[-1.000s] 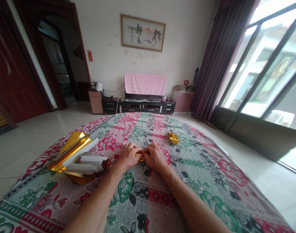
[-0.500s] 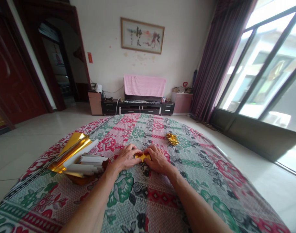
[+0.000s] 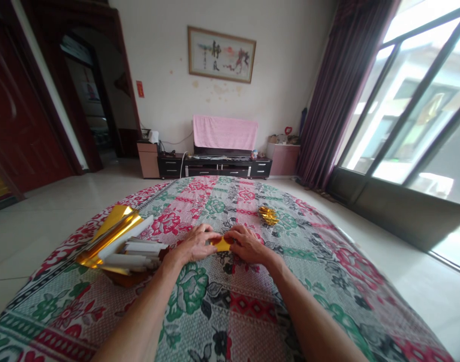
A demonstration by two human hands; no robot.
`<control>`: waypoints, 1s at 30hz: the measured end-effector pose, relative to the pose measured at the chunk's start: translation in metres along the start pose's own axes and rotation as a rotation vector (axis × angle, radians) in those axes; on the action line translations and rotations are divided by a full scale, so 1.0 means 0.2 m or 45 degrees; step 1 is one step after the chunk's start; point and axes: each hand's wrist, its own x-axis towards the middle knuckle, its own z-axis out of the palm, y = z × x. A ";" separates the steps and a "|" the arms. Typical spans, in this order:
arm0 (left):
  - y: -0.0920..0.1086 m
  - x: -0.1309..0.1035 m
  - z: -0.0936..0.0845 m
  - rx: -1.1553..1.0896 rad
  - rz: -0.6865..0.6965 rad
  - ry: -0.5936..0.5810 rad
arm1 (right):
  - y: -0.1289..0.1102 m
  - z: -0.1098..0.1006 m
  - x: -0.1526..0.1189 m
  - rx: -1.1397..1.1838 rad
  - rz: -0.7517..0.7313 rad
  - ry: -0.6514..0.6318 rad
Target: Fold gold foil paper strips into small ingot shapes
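Between my hands is a small piece of gold foil paper [image 3: 222, 245], low over the patterned tablecloth [image 3: 248, 329]. My left hand [image 3: 198, 243] pinches its left end, thumb and fingers closed on it. The right end is gripped by my right hand [image 3: 248, 245] in the same way. Parts of the paper are hidden behind my fingers, so its exact folds cannot be made out. Beyond my right hand lies a small heap of folded gold foil pieces [image 3: 268, 215].
At the left, a box [image 3: 126, 279] holds rolled white-backed papers [image 3: 133, 260] and gold foil sheets [image 3: 118, 226]. The round table's far edge faces a low black TV cabinet [image 3: 227, 170] with a pink cloth [image 3: 225, 131] above it. Glazed doors [image 3: 399, 115] stand at the right.
The gold foil paper shows a flatter, smoother face between my thumbs than before. My fingers have shifted slightly on it; both hands stay in nearly the same place.
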 end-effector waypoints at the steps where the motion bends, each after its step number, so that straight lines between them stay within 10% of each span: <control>1: 0.00 0.00 0.00 -0.005 0.001 -0.002 | 0.00 0.00 0.00 0.001 0.002 -0.006; 30: 0.04 0.04 0.00 0.126 -0.042 0.044 | -0.07 0.05 0.01 -0.027 0.132 0.372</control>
